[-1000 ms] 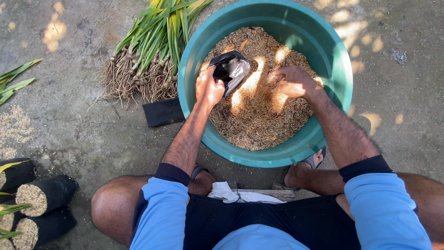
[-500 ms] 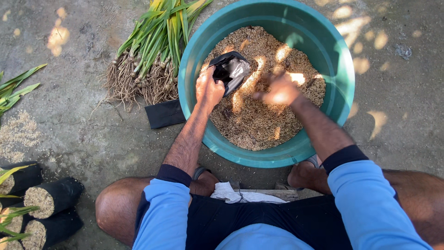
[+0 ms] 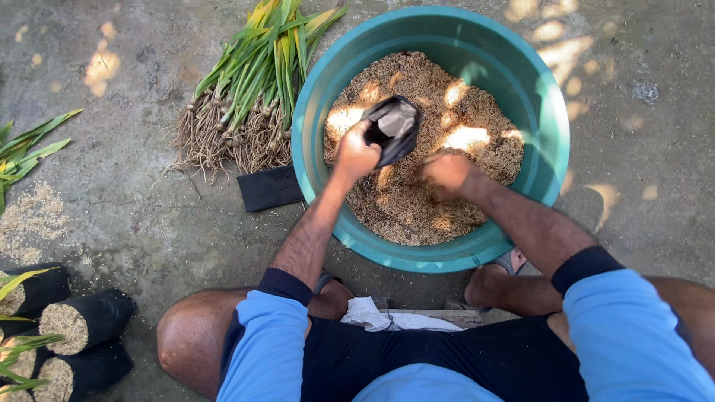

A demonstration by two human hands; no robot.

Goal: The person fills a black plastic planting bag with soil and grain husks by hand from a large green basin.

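Presently, the left hand [image 3: 356, 152] grips the rim of a small black grow bag [image 3: 395, 126], held open over the husk fill [image 3: 417, 201] inside the teal tub [image 3: 536, 89]. The right hand [image 3: 447, 173] is closed, resting on the fill just beside the bag; whether it holds husk cannot be told. A bundle of seedlings [image 3: 246, 89] lies left of the tub, on the concrete floor [image 3: 112, 208].

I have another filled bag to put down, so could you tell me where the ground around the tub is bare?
Bare concrete lies right of the green tub, and between the rooted plants and the filled black bags. It is crowded left of the tub: plants and a flat black bag.
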